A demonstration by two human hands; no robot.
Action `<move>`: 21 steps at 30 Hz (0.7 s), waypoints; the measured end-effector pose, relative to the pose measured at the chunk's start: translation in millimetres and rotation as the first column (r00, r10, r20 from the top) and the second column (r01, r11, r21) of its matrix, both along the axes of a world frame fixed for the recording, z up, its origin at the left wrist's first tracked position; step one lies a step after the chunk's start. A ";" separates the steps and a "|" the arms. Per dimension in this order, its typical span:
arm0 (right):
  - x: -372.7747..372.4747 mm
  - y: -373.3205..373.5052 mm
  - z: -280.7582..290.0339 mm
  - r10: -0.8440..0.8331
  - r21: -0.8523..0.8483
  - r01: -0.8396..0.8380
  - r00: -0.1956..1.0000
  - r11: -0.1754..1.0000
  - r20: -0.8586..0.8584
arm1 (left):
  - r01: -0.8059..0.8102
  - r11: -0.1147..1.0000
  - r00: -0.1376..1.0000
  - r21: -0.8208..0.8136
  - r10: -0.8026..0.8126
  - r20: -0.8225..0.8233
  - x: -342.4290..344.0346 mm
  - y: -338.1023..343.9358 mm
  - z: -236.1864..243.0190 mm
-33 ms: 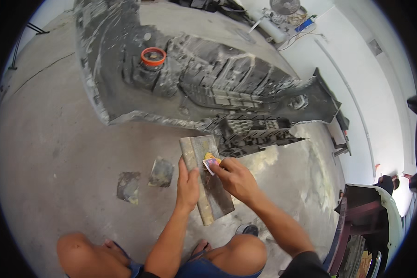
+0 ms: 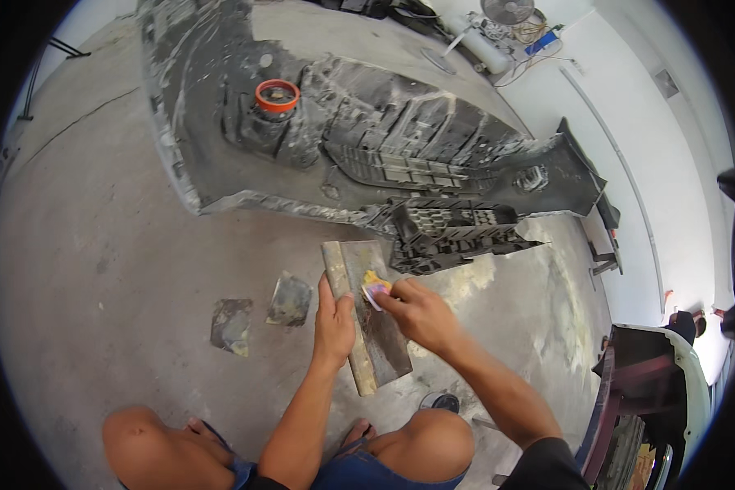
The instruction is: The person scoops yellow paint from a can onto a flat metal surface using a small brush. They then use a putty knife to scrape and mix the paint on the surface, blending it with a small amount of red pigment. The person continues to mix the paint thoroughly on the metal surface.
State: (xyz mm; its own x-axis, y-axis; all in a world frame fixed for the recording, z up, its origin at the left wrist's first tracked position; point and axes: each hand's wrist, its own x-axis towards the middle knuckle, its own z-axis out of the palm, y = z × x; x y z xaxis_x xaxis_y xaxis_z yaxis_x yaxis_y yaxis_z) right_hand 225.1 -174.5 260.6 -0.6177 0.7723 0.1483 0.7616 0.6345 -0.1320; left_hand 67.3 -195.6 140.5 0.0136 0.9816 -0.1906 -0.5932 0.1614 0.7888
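My left hand (image 2: 333, 325) grips the long edge of a flat, stained board (image 2: 390, 353), which has a thick, pale, rounded strip down its left side. Between the fingers of my right hand (image 2: 426, 317) is a small printed card (image 2: 374, 296), its edge against the board. A dab of yellow paste (image 2: 371, 278) sits on the board just past the card. The tips of my right fingers are partly hidden behind the card and my own knuckles.
Beyond the board lies a large scuffed dark car bumper (image 2: 200, 175) with an orange-rimmed round container (image 2: 277, 108) on it. Two worn sheet pieces (image 2: 232, 323) lie on the floor at left. A dark can (image 2: 439, 402) stands near my right knee. Another car panel (image 2: 657, 355) is at right.
The whole view has shifted slightly, things appearing a little further right. Both hands keep their grips; the card still touches the board beside the paste.
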 end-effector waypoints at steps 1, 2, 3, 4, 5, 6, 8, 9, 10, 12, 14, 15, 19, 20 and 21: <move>-0.4 2.9 2.6 0.010 -0.026 -0.009 1.000 1.000 0.014 | 0.014 0.999 1.000 -0.032 -0.013 0.020 -6.0 -2.2 0.0; -2.2 7.7 2.9 -0.015 -0.022 0.016 1.000 1.000 0.013 | 0.004 0.997 0.999 -0.076 0.000 0.052 -7.6 1.0 0.4; -4.9 10.3 2.7 0.053 -0.035 -0.051 0.998 0.998 0.035 | -0.007 1.000 1.000 -0.030 0.008 0.022 -10.2 2.5 -0.2; -6.8 9.8 2.4 0.063 -0.032 -0.062 0.997 0.998 0.037 | -0.020 1.000 1.000 -0.010 0.020 0.001 -10.6 1.3 0.1; -9.9 8.2 1.2 0.081 -0.049 -0.079 0.995 0.996 0.055 | -0.007 1.000 1.000 0.004 0.007 -0.011 -10.4 1.7 -0.8; -11.6 9.0 1.0 0.121 -0.172 -0.092 0.978 0.981 0.168 | -0.003 0.999 1.000 -0.032 0.004 0.031 -11.1 2.5 -1.8; -14.7 6.9 0.8 -0.026 -0.018 0.026 1.000 0.999 -0.014 | 0.007 0.992 0.990 -0.128 0.011 0.137 -10.7 2.9 -5.4; -15.0 6.3 1.9 -0.111 0.054 0.119 0.985 0.991 -0.132 | 0.003 0.995 0.991 -0.099 0.010 0.133 -10.8 3.2 -7.9; -16.2 6.8 2.2 -0.058 0.052 0.062 0.996 0.997 -0.074 | -0.001 0.996 0.991 -0.093 0.013 0.132 -9.2 3.7 -10.3; -16.2 9.7 4.8 0.106 -0.049 -0.104 0.993 0.993 0.048 | 0.003 0.993 0.989 -0.115 0.014 0.148 -6.4 5.4 -15.4; -13.1 12.3 7.3 0.025 -0.070 -0.029 0.998 0.997 -0.060 | -0.007 0.982 0.978 -0.191 0.046 0.203 -0.6 5.7 -20.6; -10.5 12.4 8.7 -0.133 -0.034 0.129 0.971 0.991 -0.199 | -0.039 0.984 0.972 -0.173 0.077 0.220 3.2 5.1 -22.6; -4.6 4.8 5.6 0.106 -0.136 -0.085 0.981 0.987 0.161 | -0.072 0.987 0.962 -0.147 0.107 0.253 15.9 6.7 -23.5; -1.1 2.3 5.7 0.089 -0.085 -0.082 0.992 0.993 0.093 | -0.089 0.981 0.957 -0.173 0.132 0.258 19.2 7.5 -22.3; 0.2 -2.0 3.5 0.022 -0.074 -0.016 0.997 0.997 0.072 | -0.110 0.980 0.946 -0.164 0.154 0.284 21.0 6.6 -20.9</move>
